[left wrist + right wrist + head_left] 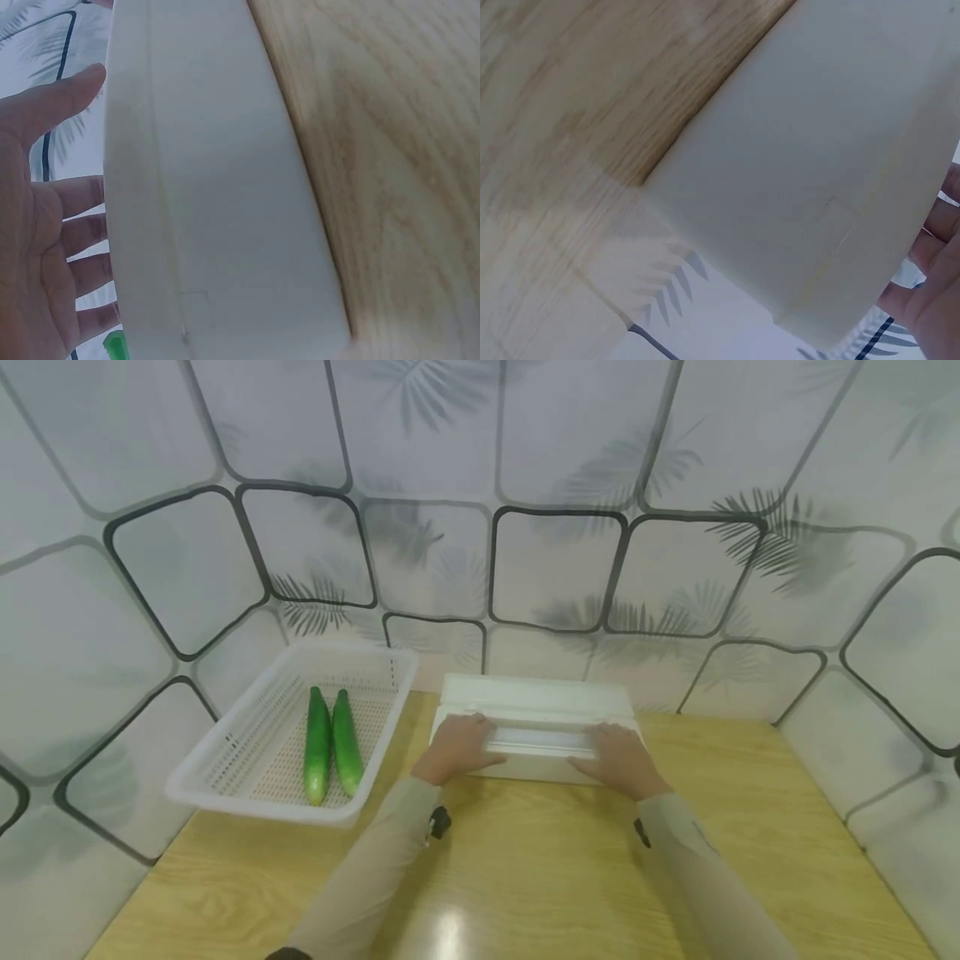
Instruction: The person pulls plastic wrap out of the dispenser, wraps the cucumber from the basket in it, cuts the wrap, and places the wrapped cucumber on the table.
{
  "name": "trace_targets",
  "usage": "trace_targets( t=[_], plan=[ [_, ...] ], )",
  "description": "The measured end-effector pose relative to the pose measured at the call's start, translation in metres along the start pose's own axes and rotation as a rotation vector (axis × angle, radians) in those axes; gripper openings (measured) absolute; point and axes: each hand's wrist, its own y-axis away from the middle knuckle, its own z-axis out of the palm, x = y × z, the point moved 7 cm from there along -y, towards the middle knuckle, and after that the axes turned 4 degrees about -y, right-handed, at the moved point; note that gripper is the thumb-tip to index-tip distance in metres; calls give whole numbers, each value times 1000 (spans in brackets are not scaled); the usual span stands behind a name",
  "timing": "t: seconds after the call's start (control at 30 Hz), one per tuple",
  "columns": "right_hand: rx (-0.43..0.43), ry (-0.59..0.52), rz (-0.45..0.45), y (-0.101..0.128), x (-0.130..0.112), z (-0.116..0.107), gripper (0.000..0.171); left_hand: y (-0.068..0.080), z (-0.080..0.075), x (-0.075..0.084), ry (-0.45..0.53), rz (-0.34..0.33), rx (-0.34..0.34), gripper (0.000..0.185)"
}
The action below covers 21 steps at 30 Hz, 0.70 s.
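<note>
The box (536, 727) is white, long and low, with smooth matte sides and rounded edges. It lies flat on the wooden worktop (525, 877), its long side running crosswise, its far edge close to the patterned wall behind it. A lighter, glossy strip runs along the middle of its top. The left hand (457, 747) rests on the box's left end and the right hand (618, 760) on its right end, fingers laid over the top.
</note>
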Motion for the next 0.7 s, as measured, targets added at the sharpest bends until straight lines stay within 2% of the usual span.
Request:
trace_targets(
  t=[0.13,0.27,0.37,0.5,0.6,0.7],
  plan=[
    [-38,-17,27,-2,4,2,50,-5,0,-4,23,-5,-54,48],
    [-57,-47,46,-6,7,2,46,-12,0,-9,104,-26,-121,43],
    [-60,-81,59,-9,9,0,44,-16,0,-13,154,-49,-166,43],
    [-94,-123,89,-11,12,-2,37,-19,0,-16,153,-59,-223,48],
    [-99,-151,86,-12,14,-4,28,-19,-2,-17,169,-44,-231,43],
    [-63,-155,39,-11,15,-8,21,-18,-4,-19,230,-32,-203,33]
  ],
)
